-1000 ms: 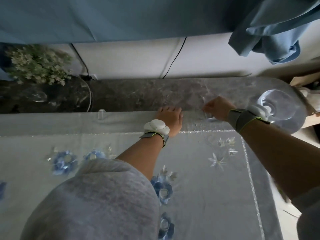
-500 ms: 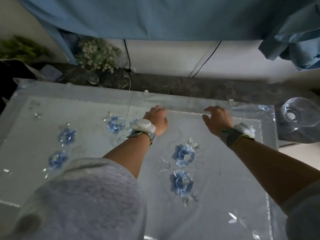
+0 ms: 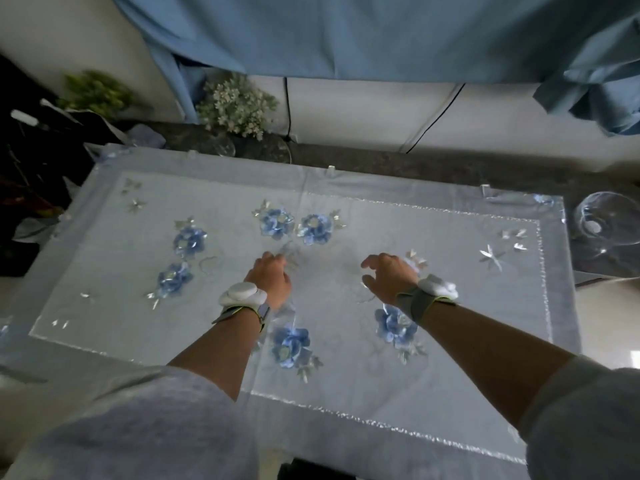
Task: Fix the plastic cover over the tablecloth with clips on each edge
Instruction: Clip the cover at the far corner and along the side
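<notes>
A pale tablecloth (image 3: pixel 450 358) with blue embroidered flowers lies on the table under a clear plastic cover (image 3: pixel 104 258). Three clear clips sit on the far edge: a left clip (image 3: pixel 192 153), a middle clip (image 3: pixel 331 169) and a right clip (image 3: pixel 486 189). My left hand (image 3: pixel 271 279) hovers over the middle of the cloth with fingers curled and nothing in it. My right hand (image 3: pixel 388 277) is beside it, fingers spread, holding nothing. Both wrists wear bands with white devices.
A glass bowl (image 3: pixel 607 220) stands just off the table's right end. A dark stone ledge (image 3: pixel 398 161) runs behind the far edge with a flowering plant (image 3: pixel 237 105) and a small glass (image 3: pixel 221 145). Blue curtains (image 3: pixel 346 32) hang above. Dark clutter is at the left.
Both hands have pulled back from the far edge to the middle of the cloth. The view has risen and widened, so the whole table now shows.
</notes>
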The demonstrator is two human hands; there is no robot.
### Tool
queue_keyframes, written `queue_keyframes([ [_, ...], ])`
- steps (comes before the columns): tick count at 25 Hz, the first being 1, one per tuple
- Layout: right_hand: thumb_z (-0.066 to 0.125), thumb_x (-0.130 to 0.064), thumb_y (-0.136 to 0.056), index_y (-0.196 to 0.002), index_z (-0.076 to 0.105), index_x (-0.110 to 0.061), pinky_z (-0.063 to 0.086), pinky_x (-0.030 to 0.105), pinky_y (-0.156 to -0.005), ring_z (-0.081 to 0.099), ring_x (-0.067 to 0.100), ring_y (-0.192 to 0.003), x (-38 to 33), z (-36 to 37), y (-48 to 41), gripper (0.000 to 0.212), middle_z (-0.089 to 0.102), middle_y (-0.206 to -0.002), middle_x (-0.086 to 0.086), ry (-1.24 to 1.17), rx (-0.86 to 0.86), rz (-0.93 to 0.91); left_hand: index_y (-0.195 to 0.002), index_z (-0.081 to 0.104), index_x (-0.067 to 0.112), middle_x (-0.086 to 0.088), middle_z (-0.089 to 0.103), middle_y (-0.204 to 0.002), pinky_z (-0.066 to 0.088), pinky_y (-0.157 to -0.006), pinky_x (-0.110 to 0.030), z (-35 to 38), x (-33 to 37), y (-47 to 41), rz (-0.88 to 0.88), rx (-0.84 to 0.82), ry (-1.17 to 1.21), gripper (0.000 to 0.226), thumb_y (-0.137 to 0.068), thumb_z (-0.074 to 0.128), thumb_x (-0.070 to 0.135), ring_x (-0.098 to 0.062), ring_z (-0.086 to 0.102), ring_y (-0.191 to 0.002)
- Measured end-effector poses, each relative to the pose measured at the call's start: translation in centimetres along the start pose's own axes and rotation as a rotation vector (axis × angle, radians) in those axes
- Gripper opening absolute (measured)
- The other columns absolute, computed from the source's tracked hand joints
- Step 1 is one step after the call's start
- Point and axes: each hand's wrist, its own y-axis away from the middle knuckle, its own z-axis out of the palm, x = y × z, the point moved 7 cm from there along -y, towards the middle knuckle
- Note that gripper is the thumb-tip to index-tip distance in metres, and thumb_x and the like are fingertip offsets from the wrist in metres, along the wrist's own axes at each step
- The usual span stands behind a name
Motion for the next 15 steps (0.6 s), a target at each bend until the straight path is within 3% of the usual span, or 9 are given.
queue_keyframes([
  [3,0.055,-0.030,-0.088,-0.125,0.058,-0.030,0.051,0.037,-0.088,0.060,0.028,-0.110,-3.8,3.0,1.5,0.037,0.061,-0.122,0.004,0.016,-0.044,-0.068,-0.120,0.051,0.001,-0.020,0.045,-0.125,0.047,-0.091,-0.046,1.4,-4.0,2.9,-0.078,-0.048,-0.023,0.029,-0.093,0.041,0.011,-0.037,0.048,-0.115],
  [6,0.056,-0.033,-0.088,-0.125,0.058,-0.031,0.050,0.040,-0.092,0.061,0.029,-0.111,-7.3,5.8,3.0,0.037,0.061,-0.123,0.002,0.033,-0.069,-0.118,-0.132,0.044,0.008,-0.016,0.037,-0.139,0.043,-0.099,-0.044,3.7,-8.2,5.3,-0.145,-0.117,-0.066,0.040,-0.094,0.045,0.019,-0.035,0.042,-0.125],
  [9,0.053,-0.029,-0.091,-0.124,0.059,-0.031,0.049,0.035,-0.090,0.061,0.028,-0.110,-10.0,7.6,3.5,0.034,0.059,-0.126,0.003,0.074,-0.070,-0.185,-0.146,0.030,0.020,-0.009,0.016,-0.157,0.036,-0.105,-0.043,6.7,-11.1,6.7,-0.166,-0.167,-0.097,0.055,-0.095,0.047,0.031,-0.032,0.027,-0.140],
  [15,0.048,-0.029,-0.092,-0.120,0.062,-0.031,0.048,0.034,-0.082,0.062,0.028,-0.105,-14.0,11.0,4.2,0.031,0.059,-0.121,0.003,0.198,-0.079,-0.274,-0.155,0.004,0.027,-0.006,-0.008,-0.163,0.025,-0.114,-0.048,10.5,-13.4,8.7,-0.146,-0.129,-0.118,0.078,-0.092,0.047,0.045,-0.029,-0.002,-0.151],
])
